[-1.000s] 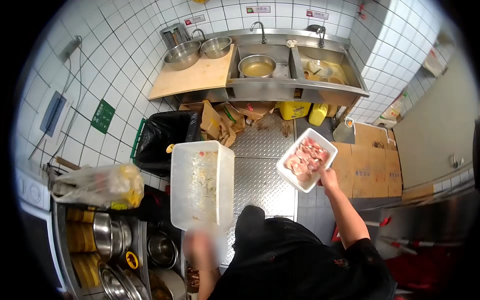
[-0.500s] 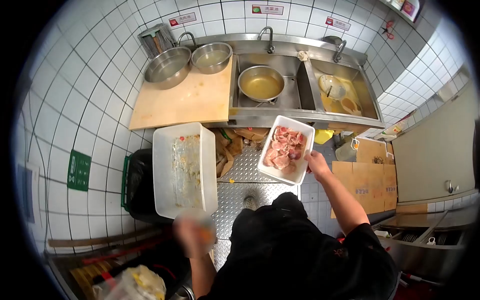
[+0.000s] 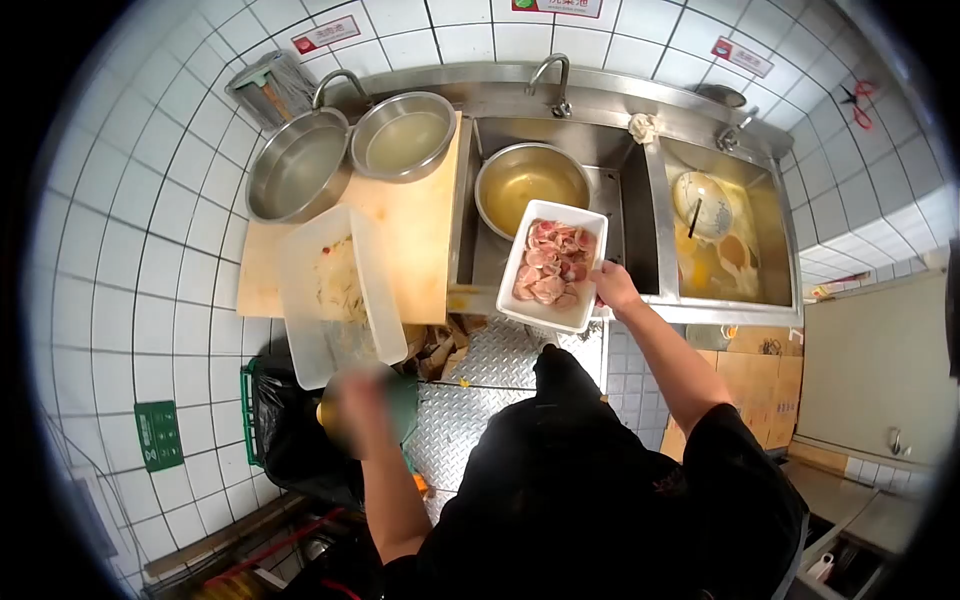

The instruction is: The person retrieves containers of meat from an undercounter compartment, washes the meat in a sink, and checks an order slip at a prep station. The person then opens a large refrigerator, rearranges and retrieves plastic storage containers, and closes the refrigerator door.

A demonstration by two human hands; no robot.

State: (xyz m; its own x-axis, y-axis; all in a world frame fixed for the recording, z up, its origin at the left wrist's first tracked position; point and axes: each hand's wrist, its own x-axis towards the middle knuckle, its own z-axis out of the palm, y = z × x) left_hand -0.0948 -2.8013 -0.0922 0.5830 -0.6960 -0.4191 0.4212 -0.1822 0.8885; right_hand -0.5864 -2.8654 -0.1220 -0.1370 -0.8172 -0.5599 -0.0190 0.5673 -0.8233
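White tiled walls close in the steel sink unit (image 3: 620, 305) that we stand before. Our right hand (image 3: 612, 287) is closed on the right rim of a white tray of raw meat (image 3: 551, 263), fingers pinching the edge, and carries it level in the air. Directly beyond that grip sits a metal basin of yellowish liquid (image 3: 530, 178) in the left sink compartment; to the right of the grip, the other compartment holds a bowl (image 3: 702, 203) lying in cloudy water. Our left hand (image 3: 352, 408) is blurred, yet it plainly clasps the near end of a long empty white tub (image 3: 335, 290) smeared with residue, and we carry it tilted away from us. The far end of that tub hangs over a wooden cutting board (image 3: 415, 235), and past it, two steel bowls (image 3: 345, 155) rest side by side. Below the left grip stands a bin lined with a black bag (image 3: 290, 430).
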